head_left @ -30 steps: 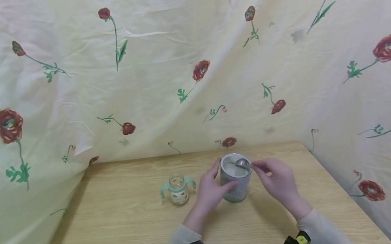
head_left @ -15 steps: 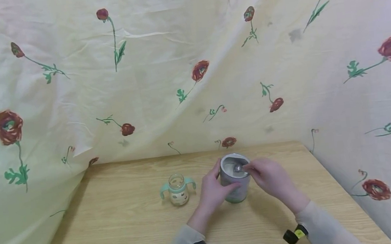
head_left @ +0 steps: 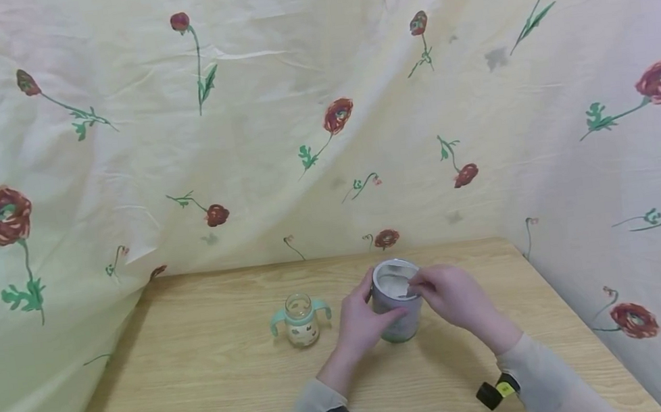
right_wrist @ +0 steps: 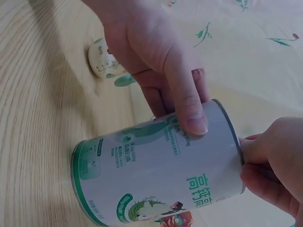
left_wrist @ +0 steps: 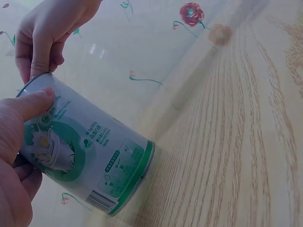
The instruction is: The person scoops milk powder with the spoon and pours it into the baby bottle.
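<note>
A white and green milk powder can (head_left: 398, 326) stands upright on the table, its top open and pale powder inside. My left hand (head_left: 360, 320) grips its side; in the left wrist view the thumb lies along the printed label (left_wrist: 61, 156). At the rim, my right hand (head_left: 454, 297) reaches over the opening and pinches the handle of a metal spoon (head_left: 403, 295). Most of the spoon is hidden by the fingers and the can wall. The right wrist view shows the curled right fingers (right_wrist: 272, 165) at the can's edge.
Left of the can stands a lidless baby bottle (head_left: 303, 333) with two mint handles. The wooden table (head_left: 204, 383) ends at a flowered cloth (head_left: 274, 137) hanging behind and along the sides.
My right hand has moved left and lowered the spoon into the can; its round bowl, visible earlier, is now mostly out of sight. The left hand keeps its hold.
</note>
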The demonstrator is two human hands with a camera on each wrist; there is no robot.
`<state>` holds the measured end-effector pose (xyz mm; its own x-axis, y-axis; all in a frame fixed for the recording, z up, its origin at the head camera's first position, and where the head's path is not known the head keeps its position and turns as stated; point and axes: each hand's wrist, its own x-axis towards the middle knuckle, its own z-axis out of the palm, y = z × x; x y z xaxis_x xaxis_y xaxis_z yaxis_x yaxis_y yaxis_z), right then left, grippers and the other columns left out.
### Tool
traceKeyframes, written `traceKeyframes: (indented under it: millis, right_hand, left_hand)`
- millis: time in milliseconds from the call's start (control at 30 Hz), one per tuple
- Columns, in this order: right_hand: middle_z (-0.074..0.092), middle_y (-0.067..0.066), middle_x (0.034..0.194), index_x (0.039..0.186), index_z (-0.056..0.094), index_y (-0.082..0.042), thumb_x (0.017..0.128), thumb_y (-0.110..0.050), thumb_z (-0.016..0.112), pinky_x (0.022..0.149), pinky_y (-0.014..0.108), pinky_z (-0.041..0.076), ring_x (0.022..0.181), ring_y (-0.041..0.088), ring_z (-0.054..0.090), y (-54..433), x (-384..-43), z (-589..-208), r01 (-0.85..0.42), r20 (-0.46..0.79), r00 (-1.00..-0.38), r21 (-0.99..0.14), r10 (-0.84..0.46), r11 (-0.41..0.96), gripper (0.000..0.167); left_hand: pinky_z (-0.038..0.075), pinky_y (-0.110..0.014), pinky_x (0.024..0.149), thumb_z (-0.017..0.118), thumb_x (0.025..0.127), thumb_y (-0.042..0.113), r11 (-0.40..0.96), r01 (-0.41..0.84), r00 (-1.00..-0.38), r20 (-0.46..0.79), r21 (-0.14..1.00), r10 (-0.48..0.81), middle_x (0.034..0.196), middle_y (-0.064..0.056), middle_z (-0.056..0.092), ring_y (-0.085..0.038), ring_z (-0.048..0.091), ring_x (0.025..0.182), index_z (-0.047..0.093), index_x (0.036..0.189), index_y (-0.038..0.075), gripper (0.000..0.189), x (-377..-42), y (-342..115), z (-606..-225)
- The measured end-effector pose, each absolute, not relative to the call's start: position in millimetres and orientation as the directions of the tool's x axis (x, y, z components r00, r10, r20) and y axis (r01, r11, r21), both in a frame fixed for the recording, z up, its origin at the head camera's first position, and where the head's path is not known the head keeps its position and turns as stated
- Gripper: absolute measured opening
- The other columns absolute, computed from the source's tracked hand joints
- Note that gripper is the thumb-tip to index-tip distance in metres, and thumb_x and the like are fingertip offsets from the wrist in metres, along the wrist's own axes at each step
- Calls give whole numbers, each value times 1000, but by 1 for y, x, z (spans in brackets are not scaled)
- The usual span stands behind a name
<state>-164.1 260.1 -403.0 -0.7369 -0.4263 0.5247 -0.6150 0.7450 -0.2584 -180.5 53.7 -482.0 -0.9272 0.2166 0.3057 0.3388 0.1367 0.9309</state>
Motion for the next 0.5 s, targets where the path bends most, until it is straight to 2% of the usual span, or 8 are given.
traceKeyframes:
  millis: [333, 500]
  right_hand:
    - [76, -7, 83, 91, 81, -9, 93, -7, 84, 61, 26, 58, 68, 3, 64, 254, -162, -398, -513, 408, -846, -450, -343, 731, 4]
    - [77, -7, 84, 93, 81, -7, 96, -14, 82, 63, 26, 59, 70, 5, 66, 251, -161, -397, -457, 366, -882, -516, -297, 724, 8]
  left_hand:
    - [42, -40, 121, 96, 83, 25, 154, 333, -929, 297, 930, 221, 163, -2, 50, -20, 46, 149, 41, 165, 9, 100, -180, 53, -481]
    - [42, -41, 122, 96, 83, 25, 154, 331, -930, 294, 931, 221, 162, -1, 51, -20, 46, 149, 42, 165, 11, 99, -179, 52, -479]
